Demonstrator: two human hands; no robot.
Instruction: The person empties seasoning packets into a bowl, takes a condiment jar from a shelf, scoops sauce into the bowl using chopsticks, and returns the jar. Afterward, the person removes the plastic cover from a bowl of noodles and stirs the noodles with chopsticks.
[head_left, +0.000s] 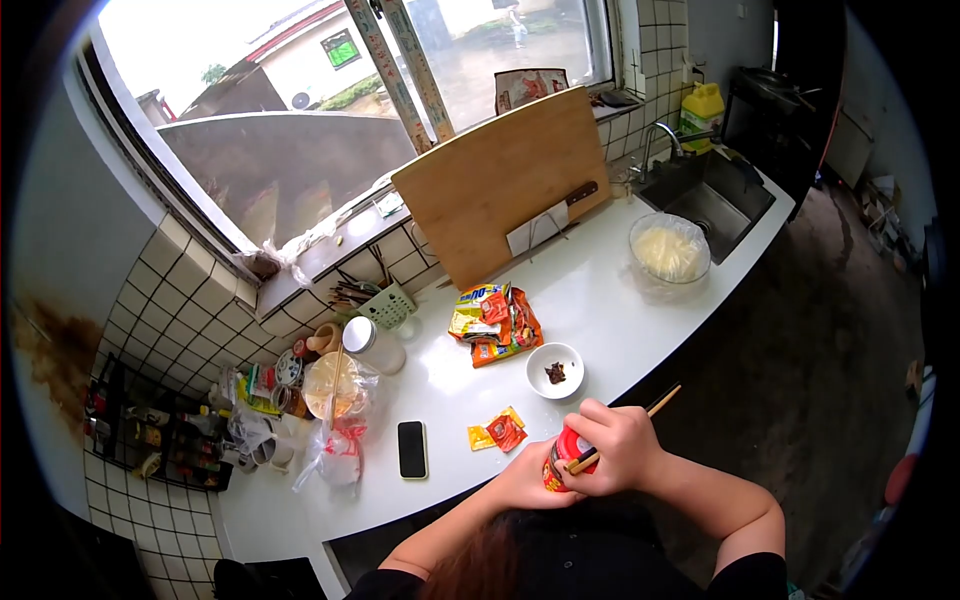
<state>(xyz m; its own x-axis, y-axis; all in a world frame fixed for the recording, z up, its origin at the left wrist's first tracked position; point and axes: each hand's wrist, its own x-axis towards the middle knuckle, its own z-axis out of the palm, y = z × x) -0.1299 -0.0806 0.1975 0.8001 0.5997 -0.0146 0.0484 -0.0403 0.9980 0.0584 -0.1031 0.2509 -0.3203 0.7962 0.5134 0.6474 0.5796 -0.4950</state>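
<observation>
My left hand (pixel 527 478) is closed round a small red jar (pixel 553 468), held close to my body at the counter's front edge. Over its red lid (pixel 573 443) sits my right hand (pixel 612 448), fingers bent onto the lid. The same hand also grips a pair of chopsticks (pixel 662 400), which slant across the jar. Whether the lid is loose cannot be seen. Just beyond my hands stands a white bowl (pixel 570 386) with some dark sauce or bits at its bottom. Left of it lie two small sachets, a yellow one (pixel 480 437) and a red one (pixel 507 433).
Colourful snack-type packets (pixel 495 325) lie behind the bowl. A phone (pixel 412 450) rests to the left, near several jars and bags. At the right, a glass bowl of pale food (pixel 668 250) stands by the sink (pixel 735 200). A large wooden board (pixel 510 180) leans at the window.
</observation>
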